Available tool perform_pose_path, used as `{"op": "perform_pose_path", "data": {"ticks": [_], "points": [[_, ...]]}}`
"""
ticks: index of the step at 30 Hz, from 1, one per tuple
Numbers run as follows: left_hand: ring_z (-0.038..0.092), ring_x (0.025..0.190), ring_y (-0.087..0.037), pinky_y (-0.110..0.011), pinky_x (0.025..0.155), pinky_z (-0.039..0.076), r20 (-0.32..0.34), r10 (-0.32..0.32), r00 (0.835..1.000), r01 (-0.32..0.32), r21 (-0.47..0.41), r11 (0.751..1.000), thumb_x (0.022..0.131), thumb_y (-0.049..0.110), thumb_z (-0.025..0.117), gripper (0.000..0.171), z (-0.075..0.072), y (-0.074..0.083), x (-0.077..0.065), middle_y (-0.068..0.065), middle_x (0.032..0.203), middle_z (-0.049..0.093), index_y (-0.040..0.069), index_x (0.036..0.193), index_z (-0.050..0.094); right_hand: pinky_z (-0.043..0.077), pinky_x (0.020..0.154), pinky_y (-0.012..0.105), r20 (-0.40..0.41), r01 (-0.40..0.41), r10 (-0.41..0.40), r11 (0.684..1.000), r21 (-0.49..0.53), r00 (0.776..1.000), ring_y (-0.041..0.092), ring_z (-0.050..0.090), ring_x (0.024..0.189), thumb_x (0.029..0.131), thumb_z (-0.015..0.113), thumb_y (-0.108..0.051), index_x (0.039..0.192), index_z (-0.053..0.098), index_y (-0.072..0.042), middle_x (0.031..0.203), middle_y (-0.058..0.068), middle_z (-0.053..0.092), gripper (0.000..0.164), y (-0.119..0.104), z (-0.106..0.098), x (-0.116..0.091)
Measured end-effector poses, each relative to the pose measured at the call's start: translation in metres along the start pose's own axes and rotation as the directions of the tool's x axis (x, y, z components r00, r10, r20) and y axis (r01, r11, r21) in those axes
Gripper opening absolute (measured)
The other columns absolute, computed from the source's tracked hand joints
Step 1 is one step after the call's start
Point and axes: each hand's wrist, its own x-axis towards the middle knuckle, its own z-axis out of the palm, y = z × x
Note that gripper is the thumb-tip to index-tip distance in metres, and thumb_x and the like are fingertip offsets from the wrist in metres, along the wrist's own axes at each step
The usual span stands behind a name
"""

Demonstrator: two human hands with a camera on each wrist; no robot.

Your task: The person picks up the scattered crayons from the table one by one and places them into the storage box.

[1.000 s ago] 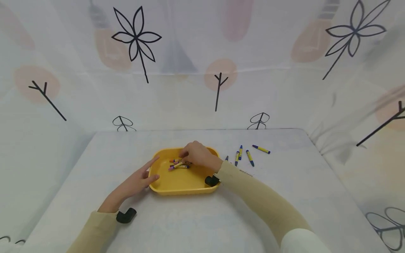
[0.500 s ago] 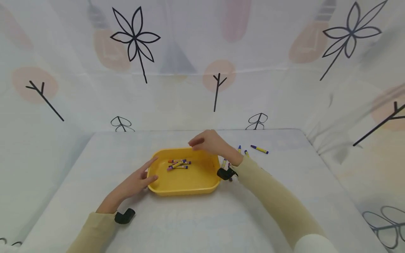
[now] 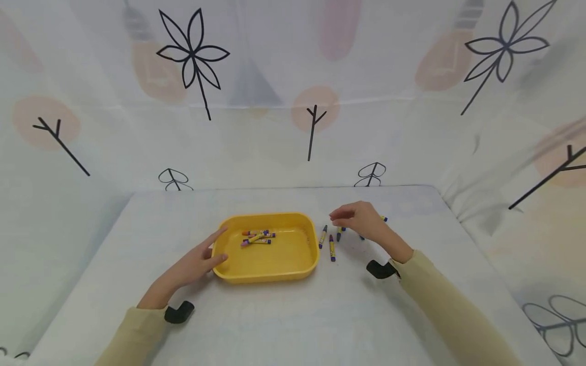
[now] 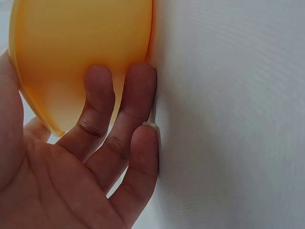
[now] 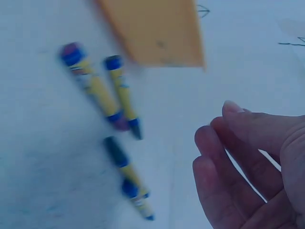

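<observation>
A shallow yellow tray [image 3: 265, 278] lies on the table with several crayons [image 3: 257, 238] bunched in its back left part. My left hand [image 3: 192, 264] holds its left end: thumb and forefinger reach over the rim, while the other fingers [image 4: 140, 90] bend against the outer wall in the left wrist view. To the right of the tray, my right hand [image 3: 361, 219] hovers above loose crayons, its fingers loosely bent and holding nothing. In the right wrist view, a thick-looking purple-tipped crayon [image 5: 93, 86] and a dark green one [image 5: 124, 95] lie side by side, with others below.
Between the tray and my right hand lie two crayons, one greyish-tipped [image 3: 323, 237] and one with a dark purple end [image 3: 332, 248]. More crayons [image 3: 339, 234] are partly covered by that hand. A patterned cloth [image 3: 256, 147] hangs behind the white table [image 3: 274, 325].
My right hand has come out of the tray, leaving crayons there, and moved right over the loose crayons. The left hand keeps its place on the tray.
</observation>
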Motion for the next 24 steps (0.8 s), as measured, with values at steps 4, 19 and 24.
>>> {"op": "perform_pose_path", "data": {"ticks": [4, 19, 24], "points": [[0.055, 0.078, -0.022, -0.036, 0.068, 0.045, -0.006, 0.01, 1.0, -0.01, -0.003, 1.0, 0.098, 0.046, 0.06, 0.076, 0.0, -0.001, 0.0, -0.01, 0.097, 0.059, 0.032, 0.16, 0.019, 0.054, 0.078, 0.036, 0.021, -0.052, 0.052, 0.998, 0.017, 0.998, 0.019, 0.064, 0.087, 0.09, 0.075, -0.018, 0.112, 0.075, -0.01, 0.1, -0.001, 0.072, 0.023, 0.014, 0.014, -0.018], [0.055, 0.08, -0.023, -0.036, 0.069, 0.045, -0.004, 0.003, 1.0, -0.003, -0.011, 1.0, 0.098, 0.046, 0.06, 0.076, 0.0, 0.003, -0.002, -0.011, 0.101, 0.06, 0.031, 0.16, 0.019, 0.042, 0.06, 0.03, -0.1, -0.281, 0.267, 0.944, -0.172, 0.958, 0.018, 0.052, 0.065, 0.081, 0.082, -0.029, 0.092, 0.071, -0.007, 0.073, 0.0, 0.059, 0.027, 0.002, 0.061, -0.032], [0.055, 0.079, -0.023, -0.036, 0.069, 0.045, -0.002, 0.0, 1.0, 0.0, -0.013, 1.0, 0.098, 0.046, 0.06, 0.076, 0.0, 0.004, -0.002, -0.01, 0.098, 0.059, 0.031, 0.16, 0.019, 0.045, 0.058, 0.029, -0.091, -0.299, 0.286, 0.932, -0.204, 0.954, 0.018, 0.054, 0.064, 0.083, 0.073, -0.016, 0.092, 0.072, -0.005, 0.077, 0.001, 0.063, 0.014, -0.003, 0.058, -0.031]]}}
